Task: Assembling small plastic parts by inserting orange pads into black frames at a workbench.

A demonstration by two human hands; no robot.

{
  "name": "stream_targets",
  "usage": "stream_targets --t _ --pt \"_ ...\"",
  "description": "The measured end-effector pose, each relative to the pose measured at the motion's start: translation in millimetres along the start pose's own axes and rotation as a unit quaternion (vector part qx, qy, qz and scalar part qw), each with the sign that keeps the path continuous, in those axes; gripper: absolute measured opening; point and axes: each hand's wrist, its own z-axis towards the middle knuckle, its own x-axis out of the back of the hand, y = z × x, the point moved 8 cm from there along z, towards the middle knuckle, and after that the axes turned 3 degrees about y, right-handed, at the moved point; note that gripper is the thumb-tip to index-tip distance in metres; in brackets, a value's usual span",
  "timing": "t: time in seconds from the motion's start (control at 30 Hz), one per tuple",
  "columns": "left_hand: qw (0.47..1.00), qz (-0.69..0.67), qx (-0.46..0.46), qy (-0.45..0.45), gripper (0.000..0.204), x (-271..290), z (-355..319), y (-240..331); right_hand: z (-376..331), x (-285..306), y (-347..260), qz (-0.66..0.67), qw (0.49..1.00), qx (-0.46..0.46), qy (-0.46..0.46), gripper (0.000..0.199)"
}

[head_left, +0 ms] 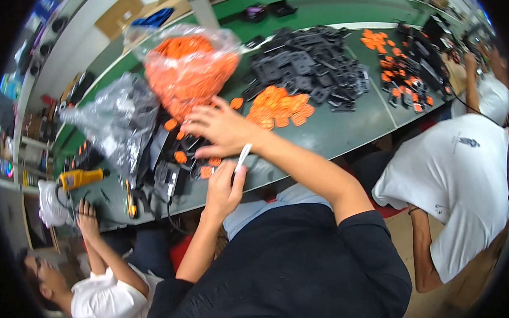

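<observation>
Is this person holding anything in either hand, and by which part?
The left hand grips a slim white tool by its lower part, the upper end sticking out. The right hand, fingers spread, shows nothing held.

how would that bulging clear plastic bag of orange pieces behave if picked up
The clear plastic bag would probably sag and change shape, as its film looks thin and crumpled. Packed with small orange pieces, it may feel fairly heavy.
</observation>
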Motion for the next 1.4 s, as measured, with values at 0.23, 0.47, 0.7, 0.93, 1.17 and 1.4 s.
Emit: stream_targets --t 0.23,0.47,0.7,0.93,1.17,1.4 --pt "0.994 -0.017 0.074 0.078 0.019 33.1 8.9 4.2 -24.8 134.1 59.9 0.063 0.961 -0.175 0.203 0.022" --pt "0.998 -0.042 -0.017 -0.036 0.023 -33.1 18.4 16.4 -52.4 136.2 71.9 0.063 0.967 -0.240 0.056 0.023" --pt "0.995 0.001 0.061 0.073 0.020 2.4 25.3 -12.6 -25.2 46.0 49.3 -0.041 0.984 -0.120 -0.124 0.032" --pt "0.995 -0.079 0.022 0.057 0.025 -18.6 40.5 7.5 -17.4 93.7 90.7 0.069 0.986 -0.148 0.017 0.044" --pt "0.967 -0.141 0.116 0.180 0.054 -29.4 78.7 -28.8 -70.6 133.0 146.4 0.198 0.898 -0.336 0.206 0.027" --pt "0.955 -0.149 0.188 0.173 0.032 -11.8 74.4 -49.9 -66.7 137.9 140.4 0.136 0.910 -0.342 0.193 0.026"
